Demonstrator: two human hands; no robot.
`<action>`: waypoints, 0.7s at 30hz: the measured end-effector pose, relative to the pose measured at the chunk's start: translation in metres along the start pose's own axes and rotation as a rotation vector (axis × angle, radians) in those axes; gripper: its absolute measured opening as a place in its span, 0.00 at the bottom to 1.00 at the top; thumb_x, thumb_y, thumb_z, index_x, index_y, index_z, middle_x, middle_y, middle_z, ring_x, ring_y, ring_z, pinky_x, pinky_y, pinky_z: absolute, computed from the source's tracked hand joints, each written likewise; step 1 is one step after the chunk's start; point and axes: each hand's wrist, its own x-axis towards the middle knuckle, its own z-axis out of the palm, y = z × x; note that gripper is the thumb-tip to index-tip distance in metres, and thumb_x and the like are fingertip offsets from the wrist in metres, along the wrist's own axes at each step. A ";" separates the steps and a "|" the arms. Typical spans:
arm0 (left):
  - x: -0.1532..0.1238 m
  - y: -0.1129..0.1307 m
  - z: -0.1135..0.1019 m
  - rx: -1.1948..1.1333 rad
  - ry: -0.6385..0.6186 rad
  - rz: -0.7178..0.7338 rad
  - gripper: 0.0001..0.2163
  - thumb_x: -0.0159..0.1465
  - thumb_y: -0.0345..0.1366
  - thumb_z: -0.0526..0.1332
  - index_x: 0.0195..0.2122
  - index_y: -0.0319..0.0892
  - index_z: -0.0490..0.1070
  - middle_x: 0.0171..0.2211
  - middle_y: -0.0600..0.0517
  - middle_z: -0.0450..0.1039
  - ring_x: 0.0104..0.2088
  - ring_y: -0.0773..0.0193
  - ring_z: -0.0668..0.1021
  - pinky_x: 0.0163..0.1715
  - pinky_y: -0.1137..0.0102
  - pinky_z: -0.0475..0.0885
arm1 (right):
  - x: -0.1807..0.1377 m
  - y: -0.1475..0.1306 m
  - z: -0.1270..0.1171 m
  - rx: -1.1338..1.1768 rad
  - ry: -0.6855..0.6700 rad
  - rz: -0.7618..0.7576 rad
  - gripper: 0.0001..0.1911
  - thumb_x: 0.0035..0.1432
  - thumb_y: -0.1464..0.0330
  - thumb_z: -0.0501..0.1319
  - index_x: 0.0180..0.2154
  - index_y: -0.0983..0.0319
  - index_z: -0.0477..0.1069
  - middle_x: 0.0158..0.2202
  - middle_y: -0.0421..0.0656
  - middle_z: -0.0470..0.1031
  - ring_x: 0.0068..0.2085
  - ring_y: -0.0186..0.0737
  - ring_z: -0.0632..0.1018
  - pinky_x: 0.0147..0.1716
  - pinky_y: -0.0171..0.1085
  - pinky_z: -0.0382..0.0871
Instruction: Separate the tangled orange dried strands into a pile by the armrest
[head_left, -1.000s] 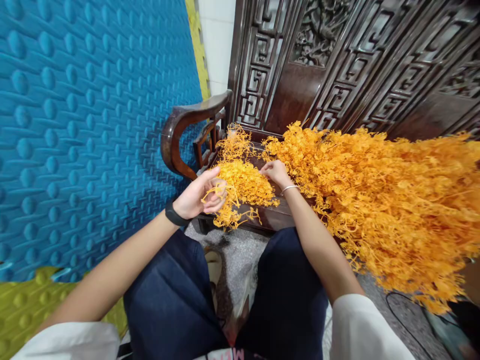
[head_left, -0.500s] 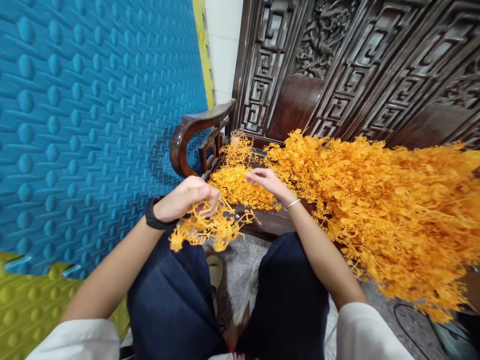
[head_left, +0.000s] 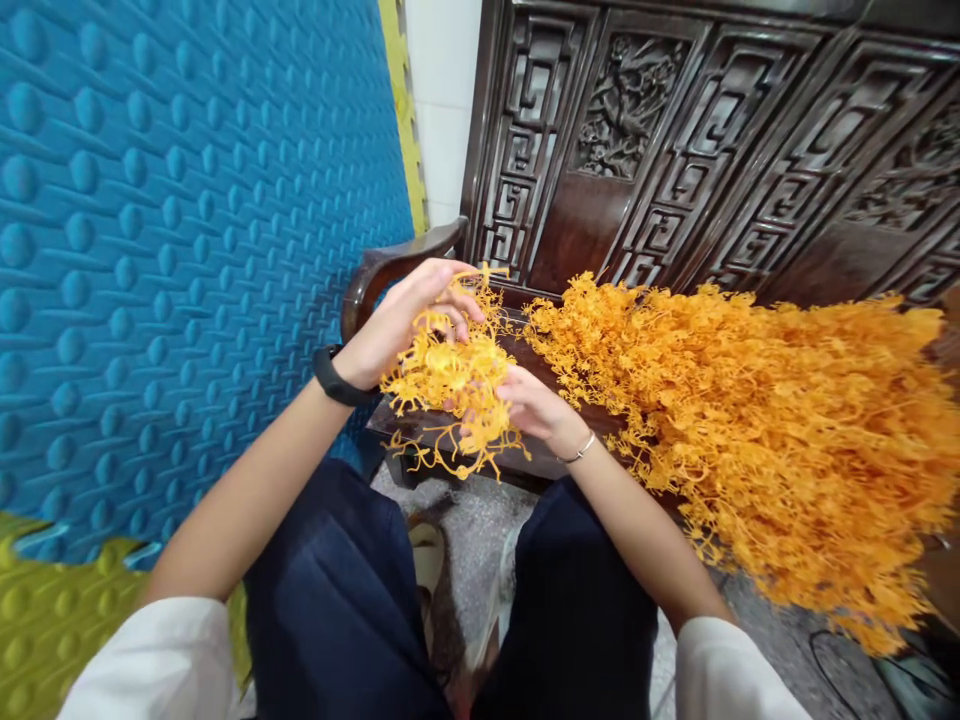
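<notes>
Both of my hands hold one tangled bunch of orange plastic sprigs (head_left: pixel 450 385) raised above the front edge of a dark wooden bench (head_left: pixel 442 430). My left hand (head_left: pixel 409 315), with a black band on its wrist, curls over the top of the bunch. My right hand (head_left: pixel 536 410), wearing a thin silver bracelet, grips the bunch from below and the right. A big heap of the same orange sprigs (head_left: pixel 750 410) covers the bench seat to the right of my hands.
A carved dark wooden backrest (head_left: pixel 675 130) rises behind the heap, and the curved armrest (head_left: pixel 390 265) sits behind my left hand. Blue studded foam matting (head_left: pixel 172 220) fills the left. My knees in dark trousers (head_left: pixel 345 590) are below. A black cable (head_left: pixel 840 650) lies on the speckled floor.
My left hand has lifted its bunch from knee height up in front of the armrest. My right hand left the small pile on the seat and now grips the same bunch.
</notes>
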 end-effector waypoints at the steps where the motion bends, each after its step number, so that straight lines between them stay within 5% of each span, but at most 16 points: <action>1: 0.003 -0.005 -0.002 -0.043 0.021 -0.010 0.23 0.60 0.52 0.52 0.48 0.39 0.64 0.32 0.47 0.75 0.28 0.64 0.77 0.28 0.70 0.71 | 0.000 -0.004 0.000 0.004 0.057 -0.027 0.22 0.42 0.61 0.67 0.42 0.59 0.69 0.37 0.43 0.75 0.39 0.39 0.76 0.38 0.38 0.72; 5: 0.003 -0.032 -0.004 -0.132 0.081 -0.049 0.31 0.53 0.54 0.60 0.54 0.43 0.57 0.42 0.45 0.73 0.37 0.59 0.78 0.34 0.67 0.72 | 0.004 -0.011 -0.007 -0.029 0.290 -0.124 0.18 0.45 0.60 0.63 0.39 0.59 0.68 0.40 0.44 0.75 0.41 0.41 0.76 0.35 0.38 0.73; 9: -0.006 -0.059 0.000 -0.068 0.140 -0.083 0.41 0.40 0.36 0.72 0.55 0.49 0.54 0.48 0.47 0.69 0.42 0.57 0.76 0.39 0.64 0.72 | 0.005 -0.009 -0.011 -0.068 0.258 -0.096 0.17 0.49 0.60 0.61 0.41 0.58 0.65 0.39 0.44 0.75 0.35 0.38 0.77 0.29 0.36 0.72; 13: -0.010 -0.067 -0.001 0.010 0.241 -0.062 0.25 0.44 0.33 0.70 0.45 0.42 0.66 0.42 0.49 0.72 0.41 0.59 0.76 0.39 0.66 0.72 | 0.001 -0.005 -0.002 -0.073 0.143 -0.048 0.25 0.50 0.59 0.62 0.48 0.57 0.58 0.39 0.43 0.74 0.23 0.32 0.75 0.18 0.32 0.67; 17: -0.009 -0.063 -0.012 0.002 0.297 -0.099 0.17 0.43 0.31 0.70 0.34 0.40 0.70 0.34 0.53 0.73 0.32 0.64 0.76 0.29 0.72 0.72 | -0.005 -0.006 0.000 -0.126 0.136 0.027 0.38 0.41 0.70 0.69 0.52 0.55 0.53 0.36 0.39 0.74 0.20 0.25 0.70 0.15 0.27 0.62; 21: -0.007 -0.059 -0.026 -0.081 0.393 -0.167 0.10 0.46 0.33 0.69 0.27 0.40 0.69 0.24 0.55 0.71 0.23 0.69 0.74 0.22 0.76 0.69 | -0.012 -0.021 -0.016 -0.254 0.227 0.057 0.26 0.43 0.72 0.67 0.47 0.62 0.64 0.24 0.36 0.73 0.15 0.21 0.64 0.10 0.24 0.53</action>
